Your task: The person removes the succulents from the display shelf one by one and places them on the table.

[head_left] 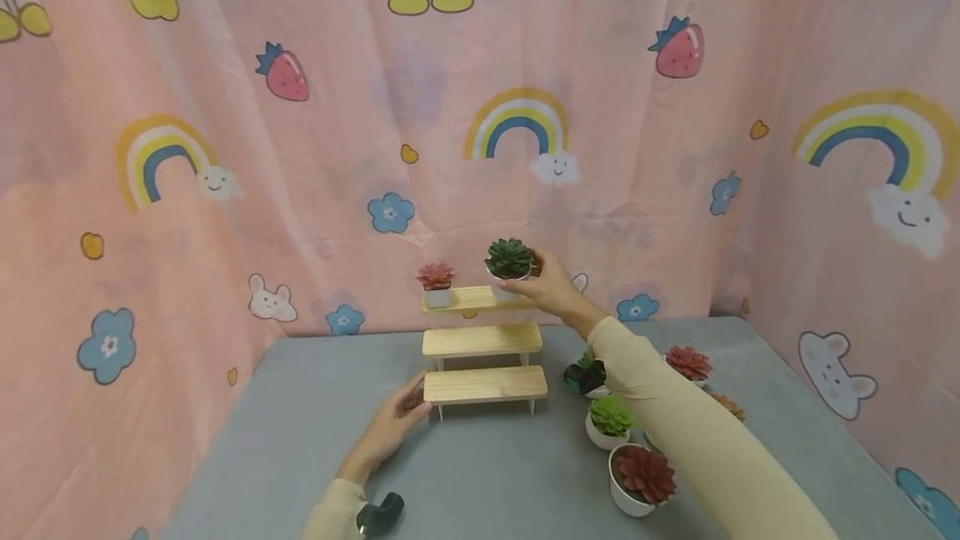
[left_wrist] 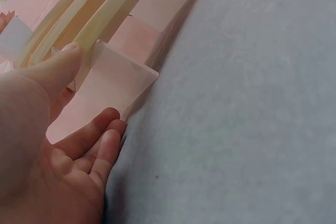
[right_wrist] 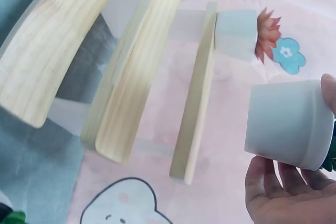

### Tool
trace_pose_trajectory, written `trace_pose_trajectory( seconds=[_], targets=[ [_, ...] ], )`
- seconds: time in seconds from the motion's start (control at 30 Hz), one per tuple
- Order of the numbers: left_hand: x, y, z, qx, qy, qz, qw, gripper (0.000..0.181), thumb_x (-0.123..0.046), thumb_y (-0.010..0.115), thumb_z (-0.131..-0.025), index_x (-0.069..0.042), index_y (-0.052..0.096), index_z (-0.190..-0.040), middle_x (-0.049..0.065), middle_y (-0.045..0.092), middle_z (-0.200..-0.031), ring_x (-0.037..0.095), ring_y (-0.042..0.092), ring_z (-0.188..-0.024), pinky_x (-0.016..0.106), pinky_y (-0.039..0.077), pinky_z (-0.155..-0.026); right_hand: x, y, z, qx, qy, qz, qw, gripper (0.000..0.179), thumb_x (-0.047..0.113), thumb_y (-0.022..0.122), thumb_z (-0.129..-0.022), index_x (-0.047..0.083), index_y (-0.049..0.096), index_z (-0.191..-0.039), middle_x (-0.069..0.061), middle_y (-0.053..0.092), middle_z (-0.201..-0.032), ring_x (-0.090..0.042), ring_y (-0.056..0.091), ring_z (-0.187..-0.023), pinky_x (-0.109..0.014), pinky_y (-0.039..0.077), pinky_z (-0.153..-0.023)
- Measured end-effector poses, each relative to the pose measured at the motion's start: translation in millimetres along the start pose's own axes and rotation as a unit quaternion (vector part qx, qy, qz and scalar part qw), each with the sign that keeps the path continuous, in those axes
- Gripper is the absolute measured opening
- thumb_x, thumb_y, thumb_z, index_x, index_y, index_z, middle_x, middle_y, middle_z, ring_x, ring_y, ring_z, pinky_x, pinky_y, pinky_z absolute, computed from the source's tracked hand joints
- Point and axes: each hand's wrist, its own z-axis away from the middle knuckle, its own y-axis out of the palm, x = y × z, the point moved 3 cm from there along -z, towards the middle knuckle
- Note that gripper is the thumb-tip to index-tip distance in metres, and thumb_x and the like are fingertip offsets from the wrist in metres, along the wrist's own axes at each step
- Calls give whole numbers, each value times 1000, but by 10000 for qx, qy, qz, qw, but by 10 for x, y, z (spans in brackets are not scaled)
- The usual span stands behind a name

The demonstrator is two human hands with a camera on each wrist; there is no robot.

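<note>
A three-tier wooden display stand (head_left: 480,385) with clear supports stands on the table. My right hand (head_left: 553,286) grips a dark green potted succulent (head_left: 509,259) by its white pot (right_wrist: 287,124), over the right end of the top tier (right_wrist: 195,103). The right wrist view shows a gap between pot and plank. My left hand (head_left: 390,427) holds the left end of the lowest tier, its thumb (left_wrist: 58,69) against the plank and several fingers beside the clear support (left_wrist: 113,74). A pink potted succulent (head_left: 437,277) sits at the top tier's left end.
On the right of the grey table (head_left: 300,407) stand a light green succulent (head_left: 611,417), a dark red one (head_left: 643,475) and a red one (head_left: 687,363), others being partly hidden by the right arm. A pink patterned curtain (head_left: 337,148) hangs behind the stand.
</note>
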Motion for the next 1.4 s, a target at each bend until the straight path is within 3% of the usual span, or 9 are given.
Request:
trace_pose_trajectory(
  seconds=[0.23, 0.5, 0.87, 1.17, 1.3, 1.4],
  targets=[
    [-22, 34, -15, 76, 111, 99, 9999, 64, -27, 60, -102, -10, 34, -158, 25, 54, -146, 43, 52, -136, 59, 42, -113, -4, -207, 201, 100, -114, 267, 9995, 84, 27, 75, -93, 6, 27, -159, -21, 41, -155, -41, 44, -140, -58, 41, -114],
    [-1, 17, -5, 30, 127, -26, 9999, 63, -27, 59, -103, -9, 33, -159, 26, 54, -146, 44, 53, -135, 59, 43, -112, 9, -306, 398, 171, -361, 325, 9987, 77, 25, 75, -92, 7, 34, -156, -20, 51, -147, -40, 52, -133, -57, 48, -107],
    [-36, 16, 10, 22, 109, 40, 9999, 62, -24, 59, -103, -9, 34, -158, 25, 56, -144, 42, 55, -134, 57, 44, -112, -34, -442, 718, 298, -391, 213, 9986, 85, 19, 72, -95, 0, 20, -160, -29, 42, -154, -44, 54, -130, -49, 56, -98],
    [-48, 1, 16, -18, 100, 44, 9999, 62, -23, 60, -102, -10, 35, -158, 23, 57, -144, 40, 56, -133, 57, 44, -112, -85, -589, 961, 289, -368, 213, 9987, 88, 19, 72, -94, 0, 17, -160, -29, 41, -153, -24, 64, -104, -31, 57, -86],
    [-54, 1, 19, -36, 90, 84, 9999, 62, -23, 62, -102, -11, 37, -157, 24, 57, -143, 40, 56, -133, 58, 44, -112, -139, -657, 1060, 252, -428, 449, 9978, 87, 19, 72, -94, -1, 19, -160, -29, 42, -153, -20, 64, -104, -29, 57, -84],
    [-58, 4, 20, -37, 88, 89, 9999, 62, -23, 62, -101, -11, 38, -157, 24, 57, -143, 41, 56, -133, 58, 44, -111, -177, -710, 1130, 191, -371, 592, 9974, 86, 20, 72, -94, -1, 20, -159, -29, 43, -151, -26, 63, -109, -29, 57, -82]
  ],
)
